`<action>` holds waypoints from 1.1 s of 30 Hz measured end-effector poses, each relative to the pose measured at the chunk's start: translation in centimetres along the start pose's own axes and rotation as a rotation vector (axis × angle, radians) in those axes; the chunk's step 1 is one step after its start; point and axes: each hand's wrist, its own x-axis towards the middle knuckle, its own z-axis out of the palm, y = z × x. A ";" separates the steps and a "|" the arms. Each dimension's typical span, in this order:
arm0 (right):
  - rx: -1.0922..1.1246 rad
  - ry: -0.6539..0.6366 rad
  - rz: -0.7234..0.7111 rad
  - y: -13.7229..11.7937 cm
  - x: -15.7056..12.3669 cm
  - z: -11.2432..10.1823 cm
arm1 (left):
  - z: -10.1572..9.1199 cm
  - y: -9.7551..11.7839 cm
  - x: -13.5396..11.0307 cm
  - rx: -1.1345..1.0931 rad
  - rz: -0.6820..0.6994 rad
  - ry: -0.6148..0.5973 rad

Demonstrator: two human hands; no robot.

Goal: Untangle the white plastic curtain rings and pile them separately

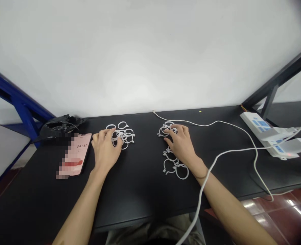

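Observation:
A loose cluster of several white plastic rings [124, 134] lies on the black table [140, 183] left of centre. My left hand [104, 149] rests on its near left side, fingers bent over a ring; whether they grip it is unclear. A second group of white rings [174, 166] runs in a line right of centre. My right hand [181, 143] lies flat on top of that line, fingers stretched onto the far rings [164, 131].
A pink phone [75, 154] showing a timer lies at the left, with a crumpled black bag [62, 124] behind it. A white cable [242, 149] crosses the right side toward white power strips [270, 134]. White wall behind; a blue frame [20, 102] at left.

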 end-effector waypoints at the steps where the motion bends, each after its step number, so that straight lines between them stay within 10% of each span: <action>1: -0.006 -0.013 0.001 0.1 0.0 0.1 | 0.0 -0.4 0.1 0.020 -0.025 -0.019; 13: 0.376 0.073 -0.023 -1.6 0.3 -0.7 | -0.4 2.1 -1.3 -0.122 0.208 0.028; 25: 0.810 -0.315 -0.088 -4.5 -0.6 -1.7 | 0.5 4.9 -3.2 -0.424 0.521 -0.257; 33: 0.715 -0.263 -0.091 -4.4 -1.2 -1.2 | 0.2 4.8 -3.1 -0.421 0.550 -0.228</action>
